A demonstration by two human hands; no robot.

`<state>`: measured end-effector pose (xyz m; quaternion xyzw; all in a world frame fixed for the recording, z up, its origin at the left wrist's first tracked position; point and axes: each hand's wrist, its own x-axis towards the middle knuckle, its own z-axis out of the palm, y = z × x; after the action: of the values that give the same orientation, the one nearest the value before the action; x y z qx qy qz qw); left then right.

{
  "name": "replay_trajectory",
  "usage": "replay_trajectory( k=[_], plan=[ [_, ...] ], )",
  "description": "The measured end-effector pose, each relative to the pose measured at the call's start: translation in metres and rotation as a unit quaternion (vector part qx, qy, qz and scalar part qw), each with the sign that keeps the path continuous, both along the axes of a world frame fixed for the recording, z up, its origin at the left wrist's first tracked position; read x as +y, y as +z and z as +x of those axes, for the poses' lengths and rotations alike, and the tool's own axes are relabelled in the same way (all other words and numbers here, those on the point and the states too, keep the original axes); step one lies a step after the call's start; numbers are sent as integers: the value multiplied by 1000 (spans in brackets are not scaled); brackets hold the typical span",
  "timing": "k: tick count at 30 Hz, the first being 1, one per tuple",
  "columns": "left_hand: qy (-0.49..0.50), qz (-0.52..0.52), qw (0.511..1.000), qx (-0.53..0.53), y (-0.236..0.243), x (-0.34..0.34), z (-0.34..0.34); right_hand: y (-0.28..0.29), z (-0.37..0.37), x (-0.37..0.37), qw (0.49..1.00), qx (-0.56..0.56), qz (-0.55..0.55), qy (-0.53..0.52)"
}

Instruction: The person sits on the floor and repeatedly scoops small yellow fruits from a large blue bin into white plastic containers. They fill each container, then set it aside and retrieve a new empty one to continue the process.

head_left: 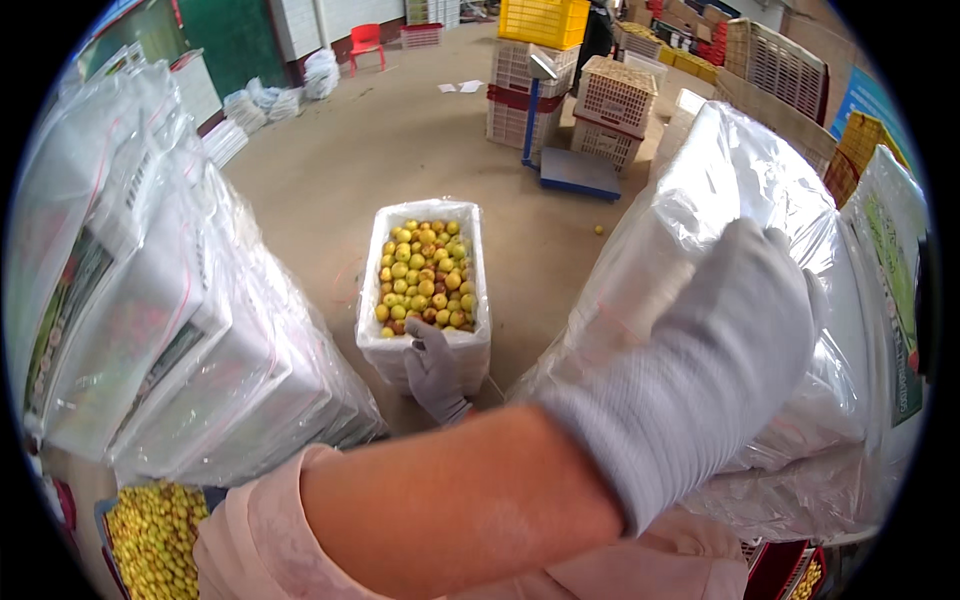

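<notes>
A white foam box lined with clear plastic stands on the floor before me, filled with yellow-green and reddish-brown fruits that look like jujubes. My gloved right hand is at its near wall, the fingers hooked over the rim. My left arm crosses over the right one to the right side. There my gloved left hand is curled against a tall stack covered in shiny clear plastic. Most of its fingers are out of sight, so what they grip is hidden.
Plastic-wrapped white boxes rise on my left. A crate of small yellow fruits sits at the lower left. Farther off are a blue platform scale, stacked crates, a yellow crate and a red chair.
</notes>
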<state>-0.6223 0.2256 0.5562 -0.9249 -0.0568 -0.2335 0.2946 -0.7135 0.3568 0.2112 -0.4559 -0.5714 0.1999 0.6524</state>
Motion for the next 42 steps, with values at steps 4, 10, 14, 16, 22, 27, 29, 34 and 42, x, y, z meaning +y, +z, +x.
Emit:
replay_trajectory(
  k=[4, 10, 14, 16, 22, 27, 29, 34, 42],
  plan=[
    [-33, -118, 989, 85, 16, 6, 6, -4, 16, 8, 1000, 15, 8, -8],
    [-48, -152, 982, -96, -17, 31, -6, -15, 76, 35, 999, 44, 13, -4],
    [-13, -108, 972, -210, -25, 14, -63, 18, 98, 51, 998, -26, 38, 48],
    [38, -139, 973, -179, -31, -5, -87, 30, 110, 56, 998, -19, 35, 44],
    [139, -339, 905, -216, -30, -51, -136, 52, 132, 65, 999, 11, 30, 34],
    [101, -352, 873, -322, -47, -112, -179, 77, 125, 64, 996, 57, 52, 43],
    [142, -344, 867, -330, -54, -139, -200, 89, 119, 60, 992, 88, 69, 57],
    [228, -358, 815, -395, -62, -223, -246, 141, 104, 40, 968, 171, 126, 136],
    [467, -414, 653, -429, -118, -352, -290, 230, 3, -58, 795, -70, 195, 570]
  ],
)
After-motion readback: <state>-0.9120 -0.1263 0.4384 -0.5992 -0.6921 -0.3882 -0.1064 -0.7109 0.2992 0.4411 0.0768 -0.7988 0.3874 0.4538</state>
